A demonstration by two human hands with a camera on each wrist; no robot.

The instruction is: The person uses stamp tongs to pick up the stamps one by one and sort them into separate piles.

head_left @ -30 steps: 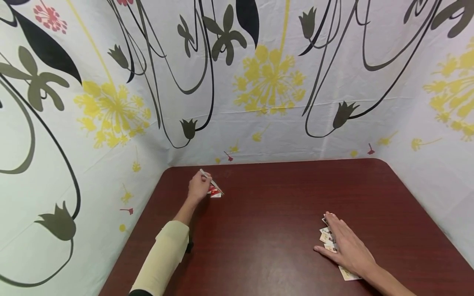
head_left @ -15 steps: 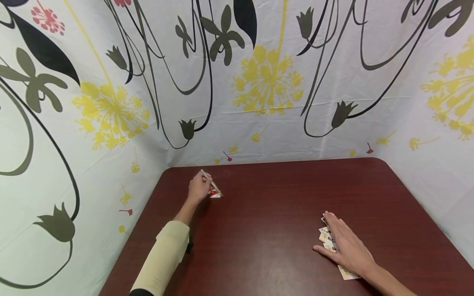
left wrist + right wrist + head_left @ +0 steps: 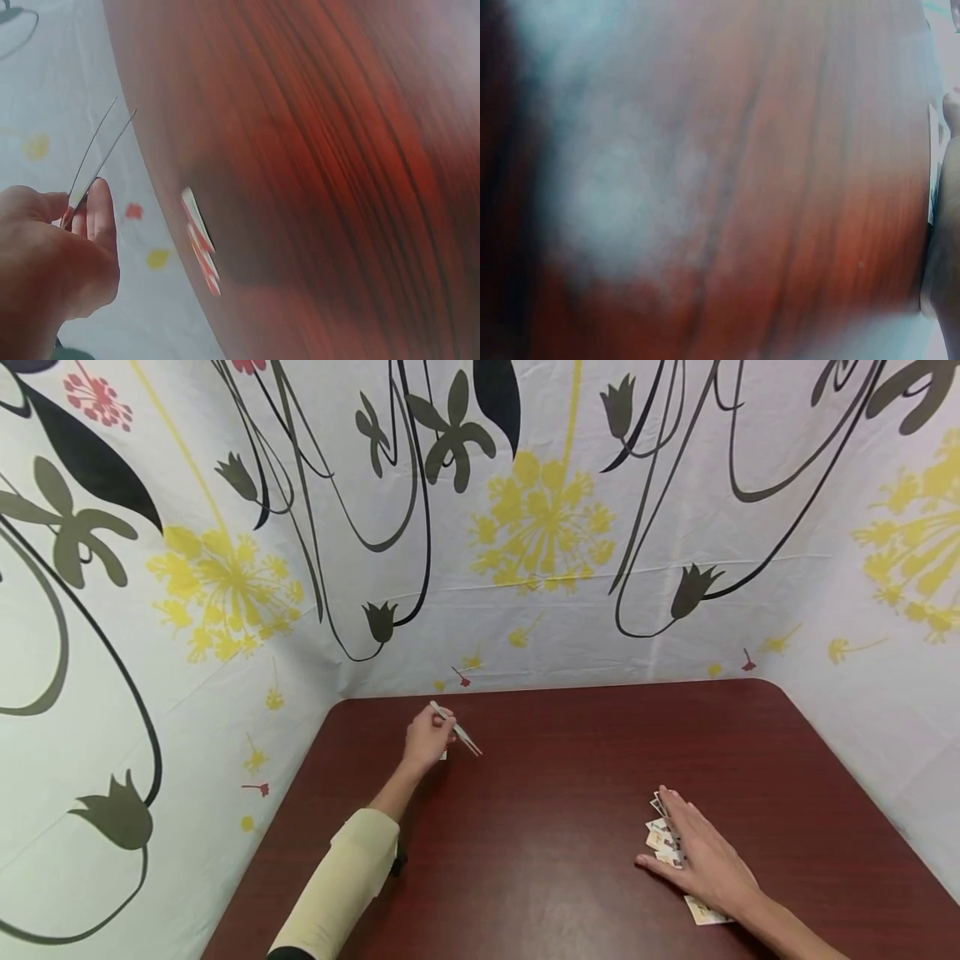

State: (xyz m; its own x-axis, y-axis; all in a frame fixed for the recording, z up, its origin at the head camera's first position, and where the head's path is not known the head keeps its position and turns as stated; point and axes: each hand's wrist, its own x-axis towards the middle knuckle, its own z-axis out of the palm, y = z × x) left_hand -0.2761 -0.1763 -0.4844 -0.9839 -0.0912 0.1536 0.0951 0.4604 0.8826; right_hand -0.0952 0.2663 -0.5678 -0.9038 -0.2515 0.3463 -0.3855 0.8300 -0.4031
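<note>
My left hand [image 3: 428,737] pinches a pair of metal tweezers [image 3: 467,740] over the far left of the table; in the left wrist view the tweezers' [image 3: 99,154] two tips stand apart with nothing between them. Below that hand lie several red-and-white cards [image 3: 201,244], overlapping in a row; from the head view the hand hides most of them. My right hand [image 3: 705,860] lies flat with fingers straight over a spread of pale printed cards [image 3: 663,843] at the right, covering much of it. The right wrist view shows only the edge of this hand [image 3: 946,217].
The dark red wooden table [image 3: 540,827] has rounded far corners. A white cloth [image 3: 525,635] with flower prints hangs behind it and along both sides. A pale yellow sleeve [image 3: 337,877] covers the left forearm.
My left hand has shifted to the right with the tweezers, their tips moving off the red-and-white cards. The right hand has stayed in place on the pale cards.
</note>
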